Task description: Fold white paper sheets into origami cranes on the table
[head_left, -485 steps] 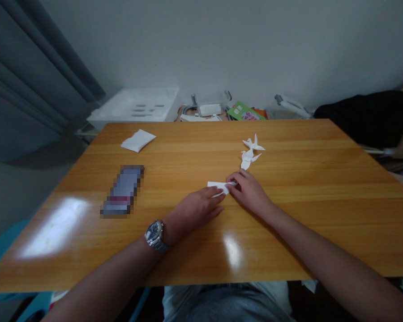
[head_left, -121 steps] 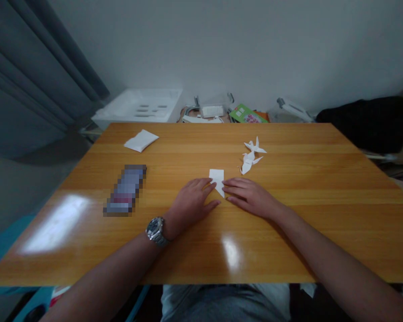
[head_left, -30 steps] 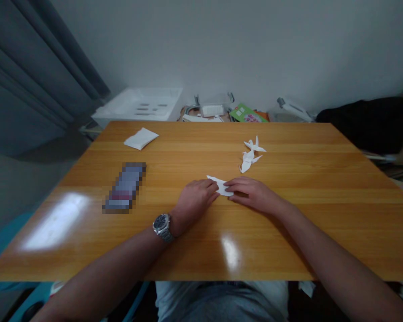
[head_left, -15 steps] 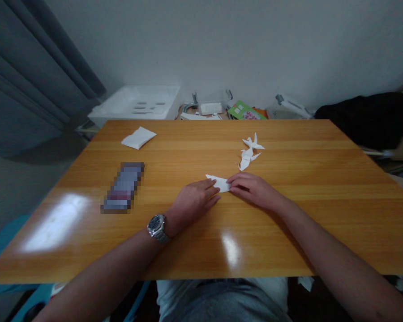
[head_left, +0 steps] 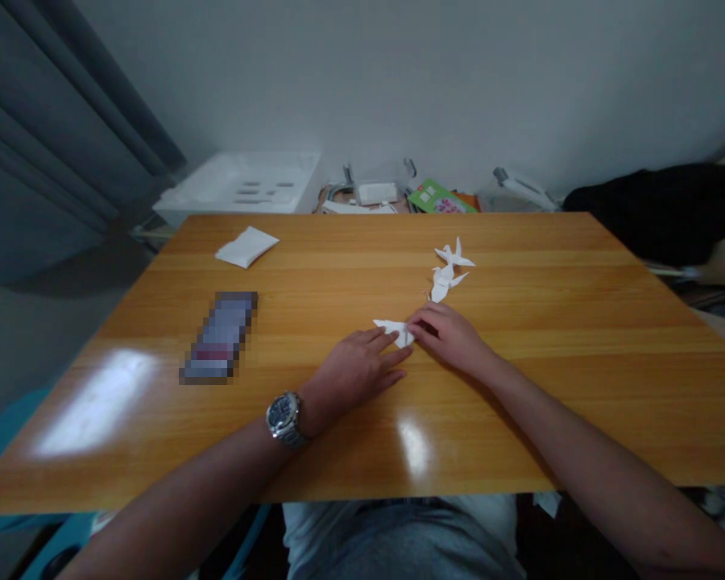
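Note:
A small folded white paper piece (head_left: 395,329) lies on the wooden table (head_left: 362,451), near its middle. My left hand (head_left: 354,375), with a metal watch on the wrist, rests flat with its fingertips on the paper's near edge. My right hand (head_left: 450,337) pinches the paper's right end with curled fingers. Two finished white paper cranes (head_left: 450,270) stand just beyond my right hand.
A blurred-out flat object (head_left: 221,337) lies to the left on the table. A white folded sheet (head_left: 246,246) sits at the far left corner. Beyond the far edge are a white tray (head_left: 242,189), a green packet (head_left: 438,198) and a dark bag (head_left: 664,211).
Over the last second the paper has been folded narrower. My right hand's fingers curled into a pinch on its right end. My left fingers stretched flat beside it.

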### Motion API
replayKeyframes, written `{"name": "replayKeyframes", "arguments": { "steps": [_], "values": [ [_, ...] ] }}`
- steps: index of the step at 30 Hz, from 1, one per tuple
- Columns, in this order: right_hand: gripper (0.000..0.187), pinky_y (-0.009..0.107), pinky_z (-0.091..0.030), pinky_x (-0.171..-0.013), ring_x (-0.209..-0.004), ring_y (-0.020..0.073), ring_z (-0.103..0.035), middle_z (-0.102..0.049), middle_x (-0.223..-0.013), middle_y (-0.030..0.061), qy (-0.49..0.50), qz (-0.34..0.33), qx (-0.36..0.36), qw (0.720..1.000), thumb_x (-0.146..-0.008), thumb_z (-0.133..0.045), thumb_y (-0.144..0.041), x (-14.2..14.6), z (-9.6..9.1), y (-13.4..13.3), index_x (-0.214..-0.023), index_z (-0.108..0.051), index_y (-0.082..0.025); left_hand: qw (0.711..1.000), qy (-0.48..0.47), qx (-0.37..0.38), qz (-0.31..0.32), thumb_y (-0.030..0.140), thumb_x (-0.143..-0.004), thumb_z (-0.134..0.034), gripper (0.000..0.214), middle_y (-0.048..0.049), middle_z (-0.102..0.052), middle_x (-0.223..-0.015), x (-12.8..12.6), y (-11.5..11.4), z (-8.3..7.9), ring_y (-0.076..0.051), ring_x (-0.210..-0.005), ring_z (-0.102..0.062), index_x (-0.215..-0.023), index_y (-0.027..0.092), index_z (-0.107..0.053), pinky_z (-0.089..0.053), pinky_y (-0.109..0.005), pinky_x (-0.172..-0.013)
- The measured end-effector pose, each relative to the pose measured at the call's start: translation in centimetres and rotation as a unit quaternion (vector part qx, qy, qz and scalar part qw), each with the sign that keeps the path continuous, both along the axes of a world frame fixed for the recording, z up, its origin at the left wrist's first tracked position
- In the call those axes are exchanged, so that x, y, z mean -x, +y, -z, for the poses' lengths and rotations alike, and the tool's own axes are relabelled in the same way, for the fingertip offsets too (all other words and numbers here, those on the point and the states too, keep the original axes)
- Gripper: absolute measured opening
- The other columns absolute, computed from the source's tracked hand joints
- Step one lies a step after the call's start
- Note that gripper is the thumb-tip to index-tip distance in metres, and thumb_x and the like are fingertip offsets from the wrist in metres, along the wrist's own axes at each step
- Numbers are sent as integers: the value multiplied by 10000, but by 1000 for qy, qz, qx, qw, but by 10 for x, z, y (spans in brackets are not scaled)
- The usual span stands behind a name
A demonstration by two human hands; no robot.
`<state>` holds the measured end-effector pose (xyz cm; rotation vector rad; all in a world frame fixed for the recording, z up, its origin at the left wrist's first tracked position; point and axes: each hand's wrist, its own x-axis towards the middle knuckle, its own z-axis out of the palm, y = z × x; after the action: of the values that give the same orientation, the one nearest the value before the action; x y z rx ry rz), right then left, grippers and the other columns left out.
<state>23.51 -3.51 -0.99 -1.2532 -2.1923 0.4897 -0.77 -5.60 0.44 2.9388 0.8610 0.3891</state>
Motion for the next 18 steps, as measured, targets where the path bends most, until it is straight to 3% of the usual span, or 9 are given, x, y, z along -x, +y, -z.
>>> {"name": "replayKeyframes", "arguments": {
  "steps": [9,18],
  "values": [
    [111,337,-510,-746,-827,199,-639,-688,-944,60,66,-6,78,995,-951,-638,-292,-13,-10,-2,-977,-706,-209,1000,-3,3,-10,360,-1043,-521,374,-111,-633,-1389,-2,-1,-2,-283,-1262,-616,-1372,205,-606,-541,-449,-1035],
    [68,344,-494,-776,-863,214,-622,-654,-910,61,44,45,36,997,-937,-631,-222,1,-5,-1,-894,-680,-204,1000,-1,13,-11,342,-1042,-522,370,-109,-629,-1399,-2,-1,-2,-274,-1273,-611,-1370,188,-599,-532,-437,-1044]
  ]
}}
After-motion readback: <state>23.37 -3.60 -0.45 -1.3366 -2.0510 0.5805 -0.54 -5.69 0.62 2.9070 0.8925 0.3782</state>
